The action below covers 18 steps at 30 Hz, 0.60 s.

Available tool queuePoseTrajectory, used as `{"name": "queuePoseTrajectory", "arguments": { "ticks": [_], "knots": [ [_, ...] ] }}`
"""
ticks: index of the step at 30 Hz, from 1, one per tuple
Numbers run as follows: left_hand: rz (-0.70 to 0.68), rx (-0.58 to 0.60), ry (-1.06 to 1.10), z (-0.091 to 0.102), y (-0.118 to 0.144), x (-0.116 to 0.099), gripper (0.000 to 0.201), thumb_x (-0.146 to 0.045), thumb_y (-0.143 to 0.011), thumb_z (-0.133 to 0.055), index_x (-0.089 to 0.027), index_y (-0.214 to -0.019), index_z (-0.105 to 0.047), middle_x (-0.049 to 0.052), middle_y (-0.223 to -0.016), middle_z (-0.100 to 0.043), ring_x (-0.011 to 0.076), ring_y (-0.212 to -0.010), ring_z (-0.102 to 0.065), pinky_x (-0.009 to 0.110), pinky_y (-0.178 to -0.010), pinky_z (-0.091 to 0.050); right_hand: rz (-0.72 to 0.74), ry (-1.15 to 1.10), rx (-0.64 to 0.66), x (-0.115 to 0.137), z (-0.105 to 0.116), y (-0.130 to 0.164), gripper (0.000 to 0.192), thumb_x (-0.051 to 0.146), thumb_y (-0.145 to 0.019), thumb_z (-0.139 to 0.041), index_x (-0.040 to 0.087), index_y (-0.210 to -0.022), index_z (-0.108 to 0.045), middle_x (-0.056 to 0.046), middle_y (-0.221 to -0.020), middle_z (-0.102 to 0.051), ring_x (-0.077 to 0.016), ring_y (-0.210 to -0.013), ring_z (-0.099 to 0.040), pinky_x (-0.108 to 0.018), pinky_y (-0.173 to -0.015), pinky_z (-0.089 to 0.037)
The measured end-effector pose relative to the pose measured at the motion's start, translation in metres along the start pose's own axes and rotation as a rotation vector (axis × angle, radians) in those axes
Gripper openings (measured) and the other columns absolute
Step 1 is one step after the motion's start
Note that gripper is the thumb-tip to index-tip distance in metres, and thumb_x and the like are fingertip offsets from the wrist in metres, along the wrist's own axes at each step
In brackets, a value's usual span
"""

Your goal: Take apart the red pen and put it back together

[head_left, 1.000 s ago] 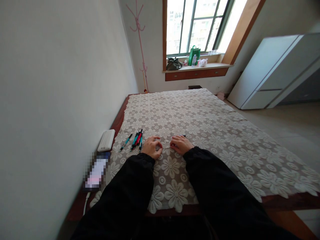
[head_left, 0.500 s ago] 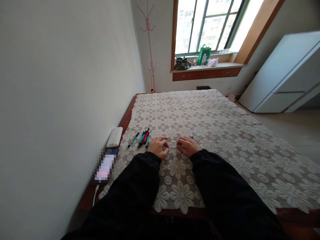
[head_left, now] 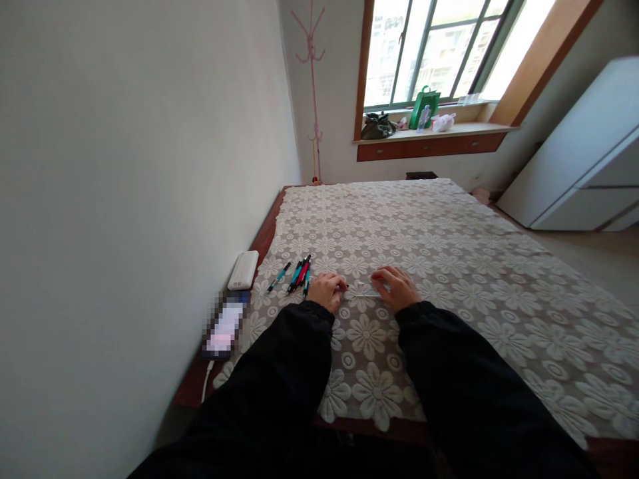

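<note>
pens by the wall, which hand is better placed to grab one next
Left, most likely. The left hand rests on the lace cloth right beside the bunch of pens, while the right hand lies farther from them, with the left hand in between.

What is pinched between the left hand (head_left: 327, 291) and the right hand (head_left: 398, 287) is too small and thin to be identified; only a pale sliver (head_left: 360, 291) can be made out on the lace cloth (head_left: 449, 266) between them. The fingertips of both hands are curled under and hidden, so the grip cannot be judged. Left of the left hand, the phone (head_left: 224, 326) screen is pixelated and nothing on it can be read. The bundle of pens (head_left: 301, 273) just beyond that hand is overlapped, so their count cannot be told. The cabinet (head_left: 589, 166) is cut off by the right edge
</note>
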State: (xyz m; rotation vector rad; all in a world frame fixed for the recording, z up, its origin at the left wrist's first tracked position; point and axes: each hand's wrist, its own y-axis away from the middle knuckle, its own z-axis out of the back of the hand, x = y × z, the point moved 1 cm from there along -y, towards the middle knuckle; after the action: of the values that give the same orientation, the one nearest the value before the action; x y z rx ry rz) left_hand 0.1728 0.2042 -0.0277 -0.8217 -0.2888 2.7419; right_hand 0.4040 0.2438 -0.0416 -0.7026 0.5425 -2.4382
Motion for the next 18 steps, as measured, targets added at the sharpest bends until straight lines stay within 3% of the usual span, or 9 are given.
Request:
{"name": "queuePoseTrajectory", "arguments": {
  "ticks": [3,7,11,18],
  "knots": [
    [0.023,0.005,-0.003,0.001,0.0,0.0,0.026,-0.006,-0.079,-0.052,-0.025,-0.081,-0.071,0.0,-0.103,-0.072,0.0214,-0.105,-0.058,0.038,-0.093,-0.044,-0.094,0.055,-0.064,-0.015,-0.004,0.001,0.02,0.027,-0.091,-0.055,0.025,-0.106,-0.069,-0.007,-0.11,-0.069,-0.0278,-0.105,-0.059,-0.043,-0.089,-0.046],
    [0.036,0.027,0.0,0.002,-0.001,-0.001,0.027,-0.007,-0.082,-0.051,-0.025,-0.081,-0.071,0.0,-0.103,-0.072,0.0218,-0.105,-0.058,0.039,-0.093,-0.043,-0.151,0.127,0.008,-0.029,-0.009,0.003,0.024,0.029,-0.087,-0.061,0.026,-0.109,-0.07,-0.007,-0.113,-0.069,-0.0289,-0.1,-0.059,-0.043,-0.084,-0.046],
    [0.038,0.025,0.005,0.002,-0.002,0.0,0.025,-0.007,-0.081,-0.053,-0.024,-0.083,-0.071,0.002,-0.104,-0.072,0.0229,-0.106,-0.058,0.04,-0.093,-0.044,-0.174,0.151,0.07,-0.024,-0.005,0.002,0.011,0.027,-0.088,-0.063,0.025,-0.091,-0.073,-0.006,-0.101,-0.069,-0.0273,-0.098,-0.058,-0.04,-0.082,-0.045],
    [0.015,-0.039,0.043,0.0,-0.002,-0.001,0.014,-0.013,-0.079,-0.061,-0.023,-0.085,-0.069,0.002,-0.107,-0.071,0.0219,-0.108,-0.058,0.037,-0.096,-0.045,-0.162,0.13,0.128,-0.014,-0.002,0.0,0.009,0.025,-0.088,-0.064,0.026,-0.09,-0.073,-0.005,-0.097,-0.068,-0.0254,-0.099,-0.057,-0.038,-0.086,-0.043]
  ]
}}
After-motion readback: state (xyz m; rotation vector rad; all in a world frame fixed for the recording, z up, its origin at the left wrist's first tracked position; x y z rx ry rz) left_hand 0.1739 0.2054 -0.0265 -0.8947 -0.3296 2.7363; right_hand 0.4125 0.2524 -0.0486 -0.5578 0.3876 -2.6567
